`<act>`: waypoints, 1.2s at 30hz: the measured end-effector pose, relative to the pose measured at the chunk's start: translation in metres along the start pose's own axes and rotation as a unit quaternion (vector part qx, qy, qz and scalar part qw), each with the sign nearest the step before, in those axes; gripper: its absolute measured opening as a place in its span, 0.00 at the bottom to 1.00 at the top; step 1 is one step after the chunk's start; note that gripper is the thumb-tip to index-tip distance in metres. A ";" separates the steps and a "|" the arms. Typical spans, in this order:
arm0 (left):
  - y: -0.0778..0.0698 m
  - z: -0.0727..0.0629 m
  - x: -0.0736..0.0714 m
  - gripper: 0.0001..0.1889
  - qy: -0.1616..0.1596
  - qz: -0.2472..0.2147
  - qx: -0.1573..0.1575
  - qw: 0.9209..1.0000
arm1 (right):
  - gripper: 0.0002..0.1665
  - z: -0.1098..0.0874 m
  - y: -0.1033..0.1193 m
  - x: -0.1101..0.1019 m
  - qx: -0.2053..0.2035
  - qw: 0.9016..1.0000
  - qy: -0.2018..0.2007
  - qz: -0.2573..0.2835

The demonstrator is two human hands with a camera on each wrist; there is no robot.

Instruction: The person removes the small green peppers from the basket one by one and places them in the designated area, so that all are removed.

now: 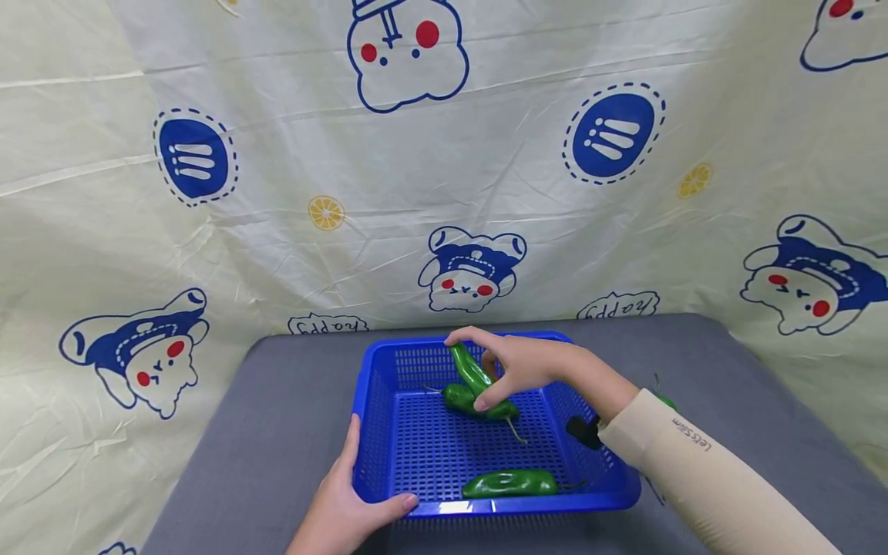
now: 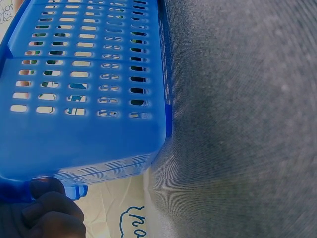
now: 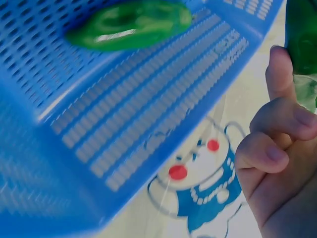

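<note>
Blue plastic basket [image 1: 430,462], lower centre: rectangular, slotted walls, gridded floor. Sits on grey woven cloth [image 1: 291,432]. Three glossy green peppers in its outline. Held pepper [image 1: 472,371], upper middle of basket: long, smooth, tilted, pinched by right hand [image 1: 519,361], thumb and index finger well spread along it. Second pepper [image 1: 456,398] lies crosswise under it, stem to frame left. Near pepper [image 1: 513,483] lies along the front wall, bottom centre. Left hand [image 1: 343,493] grips the basket's lower-left corner, thumb over rim. Ribbed beige sleeve [image 1: 701,470], lower right, small print, roughly "Letsslim". Creased cream backdrop [image 1: 499,185] prints "happy" upside down.
</note>
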State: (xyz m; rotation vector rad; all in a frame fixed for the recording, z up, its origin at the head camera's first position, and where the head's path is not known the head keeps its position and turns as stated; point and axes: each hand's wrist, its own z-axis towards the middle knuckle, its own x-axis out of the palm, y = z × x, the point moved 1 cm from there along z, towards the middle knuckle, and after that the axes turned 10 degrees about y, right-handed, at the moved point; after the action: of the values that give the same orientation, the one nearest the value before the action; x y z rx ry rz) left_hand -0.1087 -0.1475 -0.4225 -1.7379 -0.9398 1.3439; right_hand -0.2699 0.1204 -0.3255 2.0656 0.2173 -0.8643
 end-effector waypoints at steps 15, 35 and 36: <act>0.002 0.000 -0.002 0.69 0.011 0.003 -0.019 1.000 | 0.54 -0.101 -0.056 -0.008 0.047 0.992 -0.113 0.023; 0.001 0.001 -0.004 0.70 0.009 0.013 -0.016 1.000 | 0.52 -0.219 -0.200 0.033 0.155 0.974 -0.150 0.068; 0.001 0.001 -0.004 0.70 0.008 0.011 -0.015 1.000 | 0.53 -0.220 -0.204 0.035 0.163 0.973 -0.145 0.075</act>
State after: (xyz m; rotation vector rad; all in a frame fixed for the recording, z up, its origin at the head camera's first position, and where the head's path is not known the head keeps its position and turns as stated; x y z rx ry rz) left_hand -0.1100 -0.1514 -0.4217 -1.7838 -0.9375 1.3340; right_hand -0.2239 0.4103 -0.3962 2.1854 -0.2541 -1.1526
